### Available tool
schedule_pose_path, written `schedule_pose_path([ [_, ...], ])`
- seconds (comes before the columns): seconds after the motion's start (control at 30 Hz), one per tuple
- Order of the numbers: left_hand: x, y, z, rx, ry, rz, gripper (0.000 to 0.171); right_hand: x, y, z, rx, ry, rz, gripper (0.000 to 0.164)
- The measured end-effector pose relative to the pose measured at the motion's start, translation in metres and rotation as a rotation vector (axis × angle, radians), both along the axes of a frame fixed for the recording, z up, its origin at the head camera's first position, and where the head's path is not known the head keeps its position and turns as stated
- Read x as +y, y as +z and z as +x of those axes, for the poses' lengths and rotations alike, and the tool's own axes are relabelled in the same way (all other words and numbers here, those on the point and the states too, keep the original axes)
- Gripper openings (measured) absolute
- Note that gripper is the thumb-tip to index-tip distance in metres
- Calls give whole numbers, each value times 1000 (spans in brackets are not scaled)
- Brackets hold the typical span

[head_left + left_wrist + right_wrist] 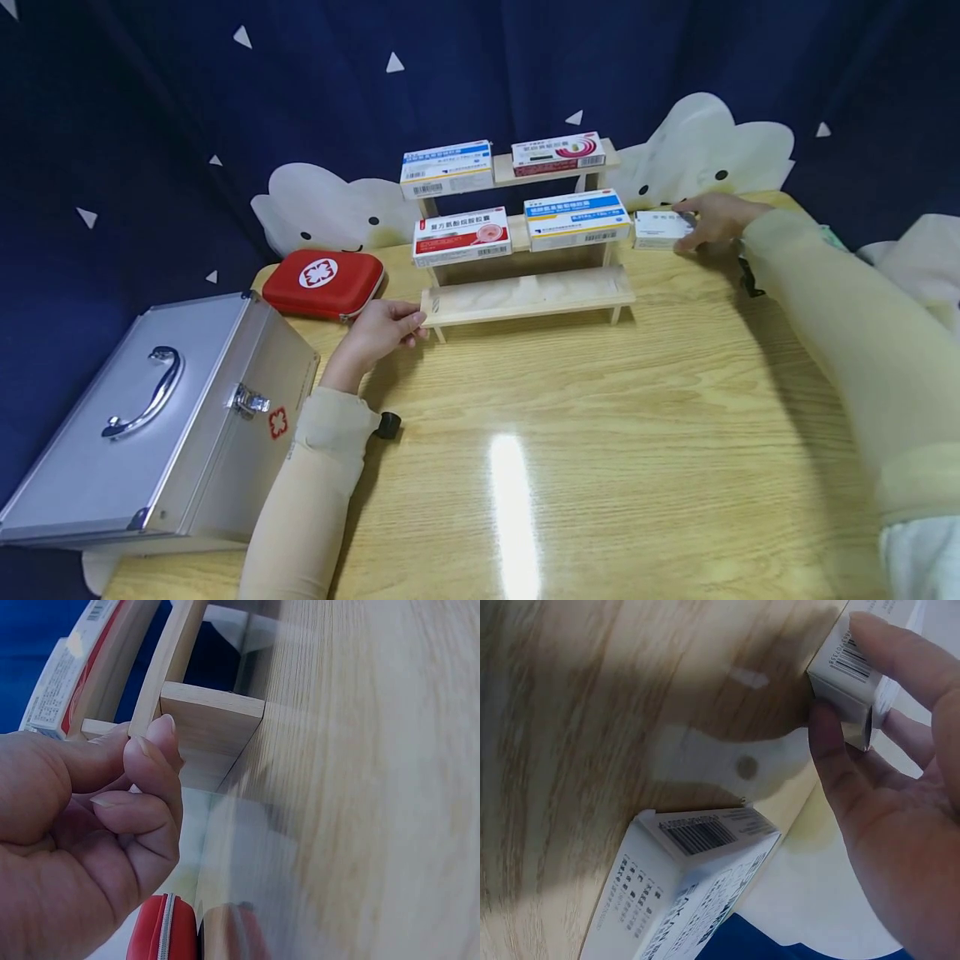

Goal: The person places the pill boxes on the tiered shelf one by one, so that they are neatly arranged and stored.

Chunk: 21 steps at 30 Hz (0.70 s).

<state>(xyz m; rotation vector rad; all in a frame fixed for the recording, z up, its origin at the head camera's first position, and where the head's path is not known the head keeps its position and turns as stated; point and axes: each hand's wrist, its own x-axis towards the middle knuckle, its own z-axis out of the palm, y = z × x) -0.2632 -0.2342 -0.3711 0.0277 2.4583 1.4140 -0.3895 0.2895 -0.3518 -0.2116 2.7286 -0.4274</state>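
A three-tier wooden stepped rack (pixel 525 293) stands on the table. My left hand (pixel 384 327) pinches the left end of its lowest tier between thumb and fingers, as the left wrist view (pixel 97 802) also shows. To the right of the rack, my right hand (pixel 716 221) grips the end of a small white medicine box (pixel 658 232). In the right wrist view, fingers and thumb hold that box (pixel 844 675) near its barcode end, and a second white box (pixel 682 877) stands close by. Whether the held box touches the table is hard to tell.
Two medicine boxes sit on the top tier, blue-white (pixel 447 169) and maroon-white (pixel 558 153). Red-white (pixel 462 236) and blue-white (pixel 576 220) boxes occupy the middle tier. A red first-aid case (pixel 337 292) and silver metal case (pixel 195 400) stand left. A dark-blue curtain (pixel 450 75) hangs behind.
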Motion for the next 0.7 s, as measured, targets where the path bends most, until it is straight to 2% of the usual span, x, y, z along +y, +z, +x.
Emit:
schedule_pose_path([
  [0.23, -1, 3, 1, 4, -10, -2, 25, 2, 0, 9, 26, -1, -25, 93],
  [0.4, -5, 2, 2, 33, -15, -14, 25, 3, 2, 20, 0, -40, -33, 98],
  [0.53, -5, 2, 2, 8, -5, -12, 25, 6, 7, 41, -2, -47, -32, 101],
  [0.7, -4, 2, 0, 7, -21, -5, 27, 15, 19, 72, 90, 0, 13, 100],
])
